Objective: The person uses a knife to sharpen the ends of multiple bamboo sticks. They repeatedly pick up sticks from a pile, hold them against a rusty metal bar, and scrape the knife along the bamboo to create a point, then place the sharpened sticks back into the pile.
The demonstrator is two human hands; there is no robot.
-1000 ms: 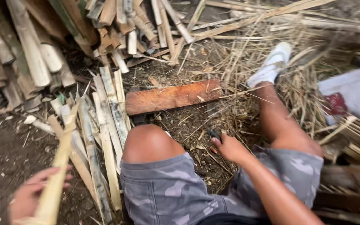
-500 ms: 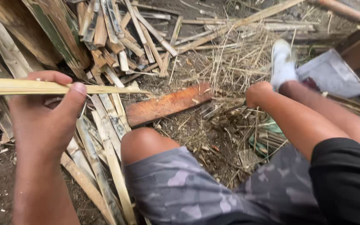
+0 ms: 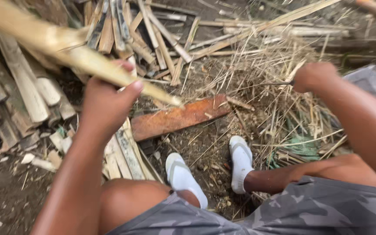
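Observation:
My left hand [image 3: 107,106] is closed around a pale split bamboo stick [image 3: 66,52], which slants from the upper left down to a tip near the picture's middle. My right hand [image 3: 313,76] is clenched on a thin dark handle or blade [image 3: 279,83] that pokes out to the left; its kind is unclear. I sit with knees bent, in grey camouflage shorts [image 3: 292,209] and white sandals [image 3: 186,178], feet on the dirt. A reddish-brown flat plank [image 3: 179,117] lies on the ground just beyond my feet.
A heap of cut bamboo strips [image 3: 27,100] fills the left and top. Dry straw and thin bamboo splinters [image 3: 283,122] cover the ground on the right. A grey flat object [image 3: 370,82] lies at the right edge. Dark soil [image 3: 5,196] shows at lower left.
My left hand has tilted the bamboo stick from level to slanting down toward the middle. My right hand has come up into view, clenched on a dark tool. Both feet have drawn in closer.

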